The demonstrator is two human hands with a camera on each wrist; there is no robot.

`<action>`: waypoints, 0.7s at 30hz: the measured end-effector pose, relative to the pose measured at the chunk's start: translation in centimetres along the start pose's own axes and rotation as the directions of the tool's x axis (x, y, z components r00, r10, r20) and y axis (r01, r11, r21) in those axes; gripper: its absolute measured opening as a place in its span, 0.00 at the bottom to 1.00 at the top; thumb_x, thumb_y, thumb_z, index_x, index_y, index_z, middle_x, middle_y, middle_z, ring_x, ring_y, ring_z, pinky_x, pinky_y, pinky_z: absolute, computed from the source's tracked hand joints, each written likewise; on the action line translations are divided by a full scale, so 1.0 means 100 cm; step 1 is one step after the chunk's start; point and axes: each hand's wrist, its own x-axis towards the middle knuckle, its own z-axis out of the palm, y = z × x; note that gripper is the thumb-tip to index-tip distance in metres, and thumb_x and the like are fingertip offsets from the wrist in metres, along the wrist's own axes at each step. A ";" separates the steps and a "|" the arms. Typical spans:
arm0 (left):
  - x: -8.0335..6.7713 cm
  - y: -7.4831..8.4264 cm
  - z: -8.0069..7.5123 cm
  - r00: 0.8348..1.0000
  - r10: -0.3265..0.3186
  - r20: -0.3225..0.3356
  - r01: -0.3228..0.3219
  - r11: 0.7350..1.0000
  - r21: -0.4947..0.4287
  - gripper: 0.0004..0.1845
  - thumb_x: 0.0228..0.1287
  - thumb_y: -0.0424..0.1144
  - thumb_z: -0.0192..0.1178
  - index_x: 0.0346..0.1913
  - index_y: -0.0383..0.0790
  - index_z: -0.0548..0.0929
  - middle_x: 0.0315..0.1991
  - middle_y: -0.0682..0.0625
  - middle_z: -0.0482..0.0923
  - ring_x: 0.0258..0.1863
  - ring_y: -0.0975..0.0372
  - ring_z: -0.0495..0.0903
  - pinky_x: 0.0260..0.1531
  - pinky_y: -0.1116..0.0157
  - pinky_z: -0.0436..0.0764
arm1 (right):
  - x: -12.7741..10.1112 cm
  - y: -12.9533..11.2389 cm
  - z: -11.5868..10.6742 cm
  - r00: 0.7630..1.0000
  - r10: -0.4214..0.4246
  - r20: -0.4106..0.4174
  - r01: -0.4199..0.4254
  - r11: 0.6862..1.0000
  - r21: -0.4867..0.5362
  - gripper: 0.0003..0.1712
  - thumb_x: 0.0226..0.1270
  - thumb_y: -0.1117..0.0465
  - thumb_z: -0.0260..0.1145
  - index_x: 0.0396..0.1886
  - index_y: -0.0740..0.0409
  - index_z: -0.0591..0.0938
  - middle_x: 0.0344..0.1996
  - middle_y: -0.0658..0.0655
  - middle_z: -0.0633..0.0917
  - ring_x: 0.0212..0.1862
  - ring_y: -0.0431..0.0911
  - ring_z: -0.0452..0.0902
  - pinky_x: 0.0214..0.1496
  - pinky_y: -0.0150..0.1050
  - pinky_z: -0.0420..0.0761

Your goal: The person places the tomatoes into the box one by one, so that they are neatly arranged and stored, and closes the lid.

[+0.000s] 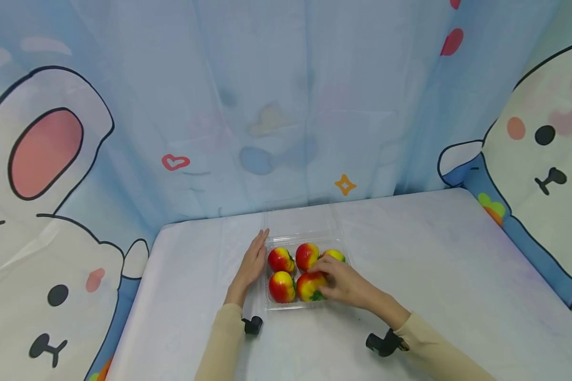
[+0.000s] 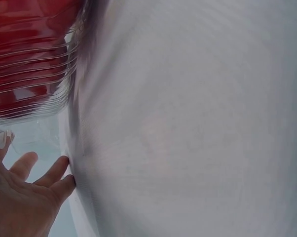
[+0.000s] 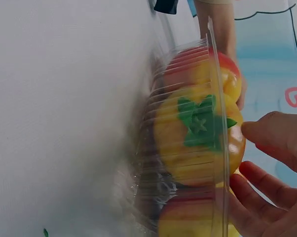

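A clear plastic box (image 1: 286, 306) sits on the white table with several shiny red-and-yellow fruits in it. My right hand (image 1: 345, 283) reaches in from the right and holds the front-right fruit (image 1: 307, 286) between thumb and fingers. This fruit's green leafy cap (image 3: 200, 123) shows through the box wall in the right wrist view. The yellow-topped fruit (image 1: 334, 255) behind is partly hidden by that hand. My left hand (image 1: 251, 266) lies along the box's left side, fingers extended. In the left wrist view its fingers (image 2: 54, 173) look slightly bent, beside the ridged box wall.
A clear lid flap (image 1: 302, 219) lies folded back behind the box, near the table's rear edge. White cloth covers the table (image 1: 434, 254). A blue printed curtain (image 1: 267, 79) hangs behind it. Small black cameras (image 1: 383, 343) are strapped at the wrists.
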 end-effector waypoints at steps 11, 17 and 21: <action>0.001 -0.003 -0.001 1.000 0.009 -0.020 -0.009 0.999 -0.038 0.27 0.77 0.37 0.41 0.77 0.43 0.60 0.77 0.41 0.54 0.76 0.49 0.53 0.73 0.47 0.53 | -0.005 0.008 -0.019 0.990 0.045 -0.137 -0.025 0.990 0.141 0.17 0.64 0.67 0.68 0.53 0.64 0.81 0.50 0.60 0.82 0.51 0.57 0.80 0.49 0.53 0.84; 0.001 -0.004 -0.003 0.999 0.001 -0.036 -0.003 0.998 -0.060 0.27 0.78 0.37 0.41 0.76 0.42 0.60 0.77 0.41 0.54 0.76 0.49 0.53 0.73 0.48 0.53 | -0.006 0.021 -0.035 0.968 0.175 -0.180 -0.124 0.958 0.260 0.17 0.69 0.65 0.64 0.56 0.63 0.80 0.53 0.64 0.82 0.55 0.59 0.79 0.52 0.53 0.82; 0.003 -0.001 -0.005 0.999 0.002 -0.038 -0.004 0.998 -0.068 0.27 0.78 0.38 0.41 0.77 0.44 0.59 0.77 0.43 0.54 0.76 0.50 0.53 0.73 0.48 0.53 | -0.005 0.027 -0.048 0.946 0.232 -0.227 -0.160 0.942 0.295 0.18 0.71 0.66 0.62 0.58 0.66 0.79 0.55 0.67 0.81 0.56 0.60 0.79 0.55 0.54 0.81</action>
